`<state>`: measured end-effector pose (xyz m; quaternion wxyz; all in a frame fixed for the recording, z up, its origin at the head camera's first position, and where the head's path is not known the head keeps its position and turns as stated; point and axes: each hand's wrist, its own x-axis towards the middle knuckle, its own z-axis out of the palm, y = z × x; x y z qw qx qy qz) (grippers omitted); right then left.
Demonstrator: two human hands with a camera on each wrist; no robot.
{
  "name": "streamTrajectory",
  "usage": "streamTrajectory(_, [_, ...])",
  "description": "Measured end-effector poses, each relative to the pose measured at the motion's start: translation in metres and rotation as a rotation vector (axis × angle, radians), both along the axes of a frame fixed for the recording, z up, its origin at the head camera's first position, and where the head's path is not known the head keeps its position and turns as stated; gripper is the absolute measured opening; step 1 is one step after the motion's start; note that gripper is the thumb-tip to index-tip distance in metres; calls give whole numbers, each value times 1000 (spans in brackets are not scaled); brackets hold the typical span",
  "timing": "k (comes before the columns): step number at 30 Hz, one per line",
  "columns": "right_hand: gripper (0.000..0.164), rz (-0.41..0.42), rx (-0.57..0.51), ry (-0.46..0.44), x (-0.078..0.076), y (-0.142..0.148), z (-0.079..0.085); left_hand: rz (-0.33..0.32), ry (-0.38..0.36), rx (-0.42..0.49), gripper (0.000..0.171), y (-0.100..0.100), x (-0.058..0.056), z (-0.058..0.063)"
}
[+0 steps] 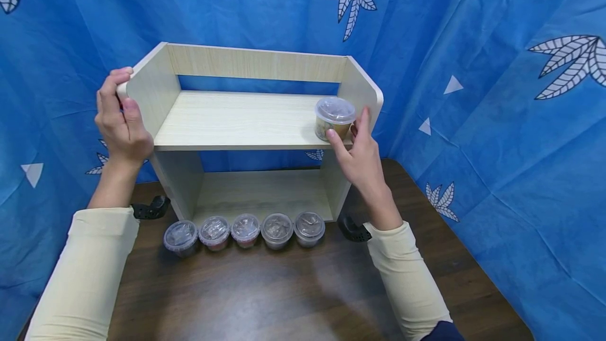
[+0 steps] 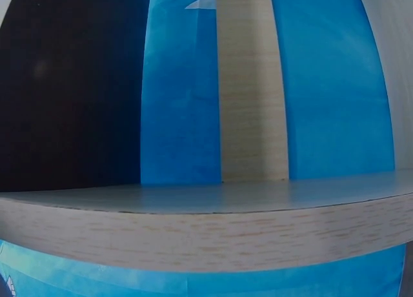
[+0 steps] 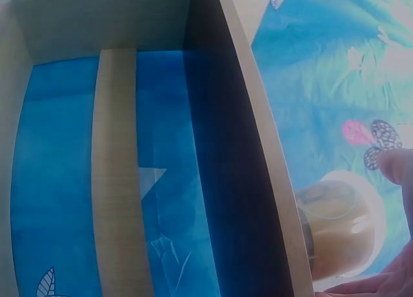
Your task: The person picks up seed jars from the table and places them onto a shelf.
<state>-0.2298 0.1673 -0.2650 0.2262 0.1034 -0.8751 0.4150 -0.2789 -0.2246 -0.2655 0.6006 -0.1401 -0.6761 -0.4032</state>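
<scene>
The left hand point(image 1: 122, 128) gripped the 2-tier shelf point(image 1: 150, 88); the right hand point(image 1: 361, 162) bracketed the lidded plastic cup point(image 1: 334, 112) on the upper tier's right end, whether grasping or released I couldn't tell.

Cup point(image 1: 334, 117) glossy plastic; shelf point(image 1: 236, 120) smooth, wood-grained; curtain point(image 1: 265, 9) creased cloth.
</scene>
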Motion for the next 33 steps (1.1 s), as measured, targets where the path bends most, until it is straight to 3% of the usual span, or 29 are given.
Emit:
streamTrajectory(18, [88,4,-16,44,17,6,-14,-3,3,15,40,2,2,2])
streamTrajectory(33, [80,-29,-48,140,35,11,-28,2,-4,12,40,3,2,2])
